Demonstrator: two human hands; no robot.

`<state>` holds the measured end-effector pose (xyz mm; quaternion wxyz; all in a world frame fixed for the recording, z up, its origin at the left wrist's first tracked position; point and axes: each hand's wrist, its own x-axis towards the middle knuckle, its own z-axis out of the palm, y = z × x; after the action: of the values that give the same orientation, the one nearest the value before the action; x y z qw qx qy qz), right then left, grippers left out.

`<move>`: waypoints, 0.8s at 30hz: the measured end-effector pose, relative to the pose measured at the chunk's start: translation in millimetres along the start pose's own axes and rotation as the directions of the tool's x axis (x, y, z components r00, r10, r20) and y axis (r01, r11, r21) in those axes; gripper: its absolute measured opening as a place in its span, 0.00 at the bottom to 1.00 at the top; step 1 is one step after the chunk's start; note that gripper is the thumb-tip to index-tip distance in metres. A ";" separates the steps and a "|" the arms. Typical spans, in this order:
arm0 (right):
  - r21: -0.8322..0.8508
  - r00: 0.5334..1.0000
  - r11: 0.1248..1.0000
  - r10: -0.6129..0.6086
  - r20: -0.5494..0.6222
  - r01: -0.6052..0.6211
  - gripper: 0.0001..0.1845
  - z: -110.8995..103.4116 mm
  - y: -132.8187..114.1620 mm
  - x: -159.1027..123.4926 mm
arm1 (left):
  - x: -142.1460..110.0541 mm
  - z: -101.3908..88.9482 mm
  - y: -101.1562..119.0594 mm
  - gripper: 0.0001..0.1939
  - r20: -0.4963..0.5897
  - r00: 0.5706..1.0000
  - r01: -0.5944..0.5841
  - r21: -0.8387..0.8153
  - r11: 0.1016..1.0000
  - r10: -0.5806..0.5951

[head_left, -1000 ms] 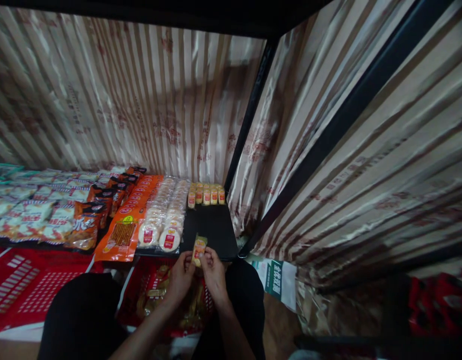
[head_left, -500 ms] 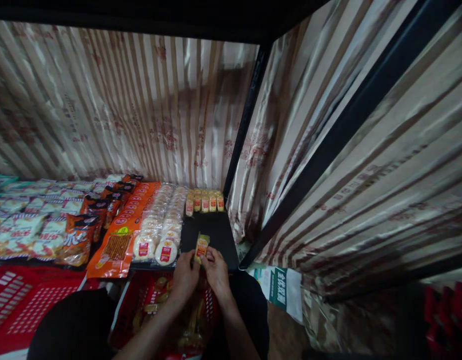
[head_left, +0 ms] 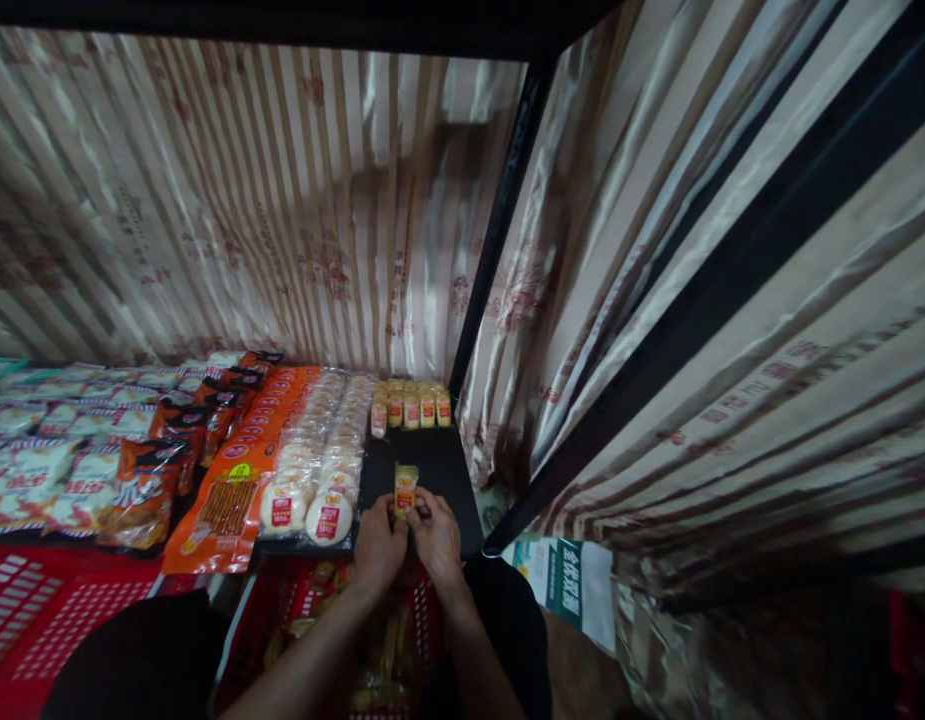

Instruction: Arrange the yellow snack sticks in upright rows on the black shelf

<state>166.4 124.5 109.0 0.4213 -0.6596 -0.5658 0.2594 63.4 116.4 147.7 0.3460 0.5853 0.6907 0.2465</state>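
Packet (head_left: 406,491) is in left hand (head_left: 379,545) and right hand (head_left: 438,540), snacks (head_left: 389,648) in basket (head_left: 246,640).

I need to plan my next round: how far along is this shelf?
Done, it seems: the neat block of small yellow packs at the back. In hand: one pack, between the left hand and right hand. Left: probably the bare shelf in front, with yellowish packs in the basket.

The single head-worn camera looks forward and down over two bare hands (head_left: 409,540) toward a black flat shelf (head_left: 413,465).
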 end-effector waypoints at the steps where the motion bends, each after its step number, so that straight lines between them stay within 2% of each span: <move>1: -0.057 1.000 0.998 0.000 0.001 0.000 0.17 -0.9 -1.1 1.5 | 1.4 -0.8 1.6 0.19 0.005 1.000 0.007 0.015 1.000 -0.007; 7: -0.128 1.000 0.991 0.030 -0.004 -0.030 0.19 1.2 -1.6 13.8 | 18.3 2.2 6.9 0.17 0.035 0.999 -0.010 -0.004 1.000 0.010; 14: -0.160 0.999 0.986 0.037 -0.016 -0.040 0.20 9.9 1.1 34.7 | 37.9 6.6 17.3 0.19 0.015 0.999 0.043 -0.023 0.999 -0.043; 24: -0.164 0.998 0.984 0.062 -0.006 -0.063 0.19 21.8 -2.0 66.5 | 59.1 10.3 26.5 0.22 -0.029 0.999 0.033 -0.149 0.988 -0.038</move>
<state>162.5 194.4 108.5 0.3573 -0.7097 -0.5642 0.2246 83.8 178.7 149.7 0.3817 0.5415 0.6862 0.3003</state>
